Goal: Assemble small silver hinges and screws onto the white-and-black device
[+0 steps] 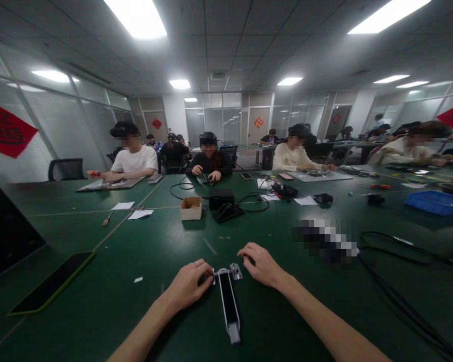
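A long, narrow device (229,304) with a black face and pale edges lies on the green table, its light grey end towards me. Across its far end runs a silver metal bracket (235,272) with holes in its right plate. My left hand (189,284), with a ring on one finger, is closed at the bracket's left end, thumb and fingers pinching it. Just right of the bracket, my right hand (262,265) hovers with bent fingers, a gap between thumb and forefinger. It appears to hold nothing.
A green-edged phone (53,284) lies left, beside a dark screen (7,231). Ahead stand a small cardboard box (191,208) and black devices (222,201) with cables. Rightward are a blurred-out object (326,240), black cables (388,281) and a blue tray (438,202). Co-workers sit opposite.
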{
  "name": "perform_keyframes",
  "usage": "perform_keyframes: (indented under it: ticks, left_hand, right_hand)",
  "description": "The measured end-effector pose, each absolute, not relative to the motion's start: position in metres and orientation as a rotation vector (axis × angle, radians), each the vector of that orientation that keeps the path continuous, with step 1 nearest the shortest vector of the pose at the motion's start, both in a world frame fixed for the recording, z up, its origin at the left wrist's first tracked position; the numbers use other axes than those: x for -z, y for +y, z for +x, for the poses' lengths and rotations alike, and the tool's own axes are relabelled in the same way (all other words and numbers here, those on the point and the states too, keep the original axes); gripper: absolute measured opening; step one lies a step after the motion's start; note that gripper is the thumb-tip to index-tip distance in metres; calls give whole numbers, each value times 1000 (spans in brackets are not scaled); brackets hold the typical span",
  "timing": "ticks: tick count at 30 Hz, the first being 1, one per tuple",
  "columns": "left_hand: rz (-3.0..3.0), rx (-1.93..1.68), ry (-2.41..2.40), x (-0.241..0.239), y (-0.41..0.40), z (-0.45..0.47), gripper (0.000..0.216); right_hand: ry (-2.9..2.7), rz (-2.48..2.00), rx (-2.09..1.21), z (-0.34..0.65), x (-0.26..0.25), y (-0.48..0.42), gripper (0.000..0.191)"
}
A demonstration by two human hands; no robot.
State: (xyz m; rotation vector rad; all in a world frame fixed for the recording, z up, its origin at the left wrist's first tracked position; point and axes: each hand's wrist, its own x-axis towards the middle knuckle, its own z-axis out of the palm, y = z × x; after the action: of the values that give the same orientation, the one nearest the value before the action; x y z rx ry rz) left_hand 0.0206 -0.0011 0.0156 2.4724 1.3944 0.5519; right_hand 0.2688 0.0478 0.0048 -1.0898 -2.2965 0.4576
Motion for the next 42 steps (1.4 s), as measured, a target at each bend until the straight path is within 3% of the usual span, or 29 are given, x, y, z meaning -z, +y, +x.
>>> perform_keyframes:
  ticks: [9, 20, 37, 42]
  left_hand:
    - [2435, -709, 1502, -15, -2, 19, 21]
    - [1719, -1049, 1151, -11, -1, 39, 44]
    - [1325, -1076, 986, -8, 0, 37, 40]
    - [1564, -1046, 1122, -6, 7, 26, 34]
  right_hand:
    - [-2316, -1225, -454, 272, 0, 63, 18]
    - [-2119, -596, -258, 217, 6, 21, 18]
    - [-2136, -612, -145, 217, 6, 23, 22]
    - [-2166, -986, 37, 243, 4, 49, 33]
